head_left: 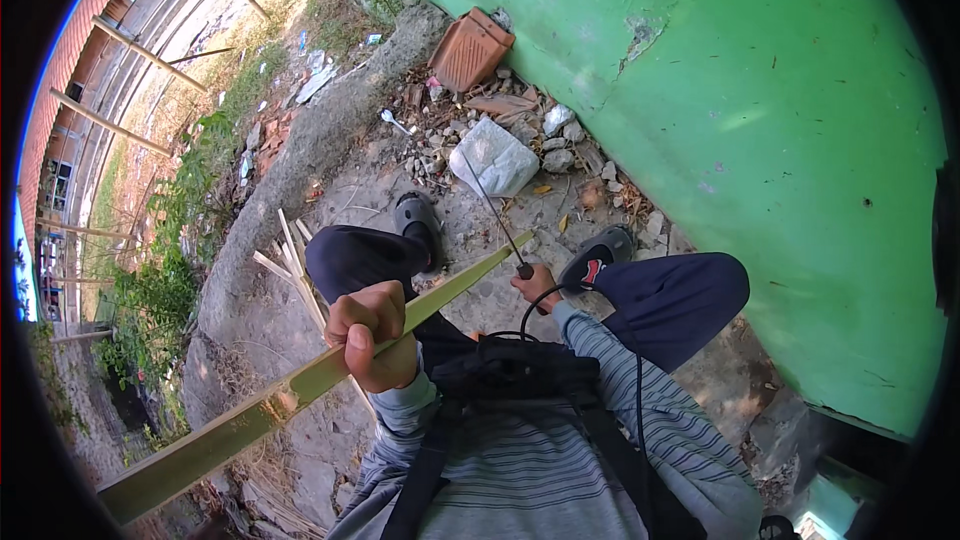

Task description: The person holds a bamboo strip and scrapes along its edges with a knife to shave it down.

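Note:
My left hand (374, 336) is closed around a long split bamboo strip (215, 437), thumb on the near side. The strip slants from the lower left up to its narrow far end between my knees. In my right hand (538, 287) is the dark handle of a knife (488, 198), whose long thin blade points away from me and up to the left. In this view the blade crosses the strip near its far end; I cannot tell whether they touch. Several pale bamboo strips (292, 268) lie beside my left knee.
A white block-like bundle (494, 157) sits ahead of my feet among rubble (440, 152). Beyond it, a reddish roof tile (470, 50) leans near the green wall (760, 130) on the right. A low rough concrete ridge (295, 165) curves along the left. A black cable (638, 390) hangs over my right side.

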The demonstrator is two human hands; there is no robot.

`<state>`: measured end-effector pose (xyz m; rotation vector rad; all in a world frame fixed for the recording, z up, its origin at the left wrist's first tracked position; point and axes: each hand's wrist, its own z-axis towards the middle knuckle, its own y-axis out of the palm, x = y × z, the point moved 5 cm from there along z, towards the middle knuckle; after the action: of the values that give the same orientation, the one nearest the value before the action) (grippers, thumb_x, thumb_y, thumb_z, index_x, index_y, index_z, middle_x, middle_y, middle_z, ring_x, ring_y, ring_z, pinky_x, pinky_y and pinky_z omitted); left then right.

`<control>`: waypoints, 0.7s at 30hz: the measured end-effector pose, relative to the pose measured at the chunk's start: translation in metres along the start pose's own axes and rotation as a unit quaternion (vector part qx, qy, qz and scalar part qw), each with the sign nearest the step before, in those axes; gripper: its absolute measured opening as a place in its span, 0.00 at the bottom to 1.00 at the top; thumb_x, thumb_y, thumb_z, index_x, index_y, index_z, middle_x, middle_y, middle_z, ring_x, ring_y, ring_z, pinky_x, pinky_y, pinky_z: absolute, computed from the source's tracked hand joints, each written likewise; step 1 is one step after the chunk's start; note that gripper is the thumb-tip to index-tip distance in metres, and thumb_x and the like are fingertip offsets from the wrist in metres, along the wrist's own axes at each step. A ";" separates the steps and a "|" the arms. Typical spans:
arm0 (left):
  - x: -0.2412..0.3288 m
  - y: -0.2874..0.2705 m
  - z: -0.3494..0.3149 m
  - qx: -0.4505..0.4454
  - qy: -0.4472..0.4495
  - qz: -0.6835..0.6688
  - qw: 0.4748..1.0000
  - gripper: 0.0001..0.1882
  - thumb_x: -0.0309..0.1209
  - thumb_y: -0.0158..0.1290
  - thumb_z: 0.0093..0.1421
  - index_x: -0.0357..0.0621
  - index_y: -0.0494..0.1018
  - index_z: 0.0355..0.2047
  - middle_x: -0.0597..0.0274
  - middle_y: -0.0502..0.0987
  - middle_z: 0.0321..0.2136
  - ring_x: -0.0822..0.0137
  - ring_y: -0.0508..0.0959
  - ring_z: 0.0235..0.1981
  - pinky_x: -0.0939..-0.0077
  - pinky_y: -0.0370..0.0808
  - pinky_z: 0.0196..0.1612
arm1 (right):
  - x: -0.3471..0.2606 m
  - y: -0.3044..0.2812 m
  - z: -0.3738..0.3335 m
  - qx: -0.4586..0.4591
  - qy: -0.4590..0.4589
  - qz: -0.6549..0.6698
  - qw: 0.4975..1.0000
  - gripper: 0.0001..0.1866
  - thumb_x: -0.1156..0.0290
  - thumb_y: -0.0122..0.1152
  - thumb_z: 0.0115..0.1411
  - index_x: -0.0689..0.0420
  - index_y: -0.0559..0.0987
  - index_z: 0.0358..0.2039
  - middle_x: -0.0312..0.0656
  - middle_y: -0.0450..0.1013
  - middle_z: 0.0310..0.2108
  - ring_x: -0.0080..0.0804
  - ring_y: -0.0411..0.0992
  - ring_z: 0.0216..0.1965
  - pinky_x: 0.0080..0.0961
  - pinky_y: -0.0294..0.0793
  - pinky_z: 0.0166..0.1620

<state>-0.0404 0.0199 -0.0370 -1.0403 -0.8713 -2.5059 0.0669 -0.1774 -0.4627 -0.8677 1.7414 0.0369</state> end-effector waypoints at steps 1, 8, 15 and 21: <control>0.000 -0.002 0.000 -0.006 -0.018 -0.014 1.000 0.15 0.37 0.46 0.60 0.49 0.55 0.21 0.69 0.53 0.09 0.78 0.48 0.10 0.78 0.47 0.15 | -0.004 -0.002 -0.001 0.000 -0.004 0.012 1.000 0.12 0.65 0.68 0.49 0.60 0.78 0.21 0.41 0.74 0.16 0.33 0.73 0.19 0.33 0.72 0.27; -0.009 -0.006 0.009 0.132 -0.172 -0.028 0.976 0.15 0.41 0.49 0.63 0.49 0.55 0.34 0.69 0.53 0.17 0.76 0.53 0.18 0.79 0.54 0.22 | -0.015 -0.012 -0.009 -0.021 0.047 0.121 0.991 0.10 0.69 0.66 0.53 0.60 0.77 0.21 0.35 0.70 0.14 0.24 0.69 0.14 0.26 0.66 0.19; -0.011 -0.009 0.007 -0.096 -0.116 -0.094 0.984 0.23 0.46 0.42 0.69 0.51 0.53 0.19 0.70 0.52 0.11 0.76 0.48 0.12 0.77 0.48 0.16 | -0.057 -0.025 -0.026 -0.063 0.027 0.101 0.993 0.13 0.68 0.66 0.54 0.60 0.74 0.19 0.34 0.67 0.12 0.24 0.67 0.12 0.27 0.64 0.18; -0.016 0.002 0.008 -0.102 -0.104 -0.069 0.987 0.30 0.54 0.37 0.71 0.52 0.49 0.15 0.73 0.48 0.06 0.78 0.45 0.06 0.78 0.43 0.09 | -0.126 -0.031 -0.044 -0.146 -0.083 0.098 0.981 0.16 0.65 0.67 0.54 0.65 0.74 0.23 0.42 0.67 0.17 0.26 0.60 0.21 0.32 0.63 0.28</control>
<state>-0.0242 0.0238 -0.0434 -1.3727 -0.7785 -2.6810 0.0599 -0.1528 -0.3281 -0.8726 1.6806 0.4948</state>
